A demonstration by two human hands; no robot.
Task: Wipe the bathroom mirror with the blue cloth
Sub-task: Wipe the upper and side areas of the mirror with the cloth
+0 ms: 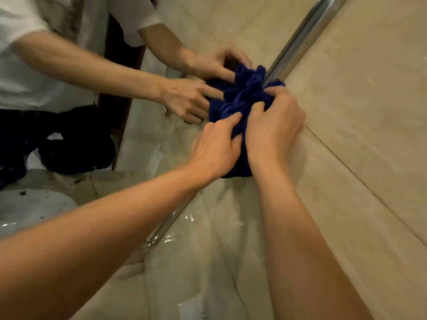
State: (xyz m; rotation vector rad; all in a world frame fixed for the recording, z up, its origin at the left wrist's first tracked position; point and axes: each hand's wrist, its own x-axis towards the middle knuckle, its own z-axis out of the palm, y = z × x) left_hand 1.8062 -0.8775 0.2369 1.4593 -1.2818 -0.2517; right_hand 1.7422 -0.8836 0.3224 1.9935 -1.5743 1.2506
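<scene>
Two bare forearms reach up from the bottom of the frame toward a bunched blue cloth [240, 98] pressed against the mirror [143, 125], close to its metal edge strip [307, 33] where the glass meets a tiled wall [358, 112]. Left hand [215, 146] pinches the lower folds of the cloth between thumb and fingers; right hand [275, 125] curls over the bundle from the wall side, fingers dug into the fabric. Both grips are closed on the cloth, neither slack. The gathering looks deliberate: a wadded pad gives the palms something firm to push, and working near the strip suggests the person is starting at, or finishing along, the mirror's border. The reflection doubles the scene, showing a matching pair of hands meeting the cloth from the far side, a white short-sleeved shirt [20, 65] and dark trousers. Clear plastic film [184, 227] appears to lie over the surface below the hands, wrinkled and catching light. Motion blur softens the fingers, so exact finger placement is uncertain. Whether any of the glass has been wiped cannot be judged.
</scene>
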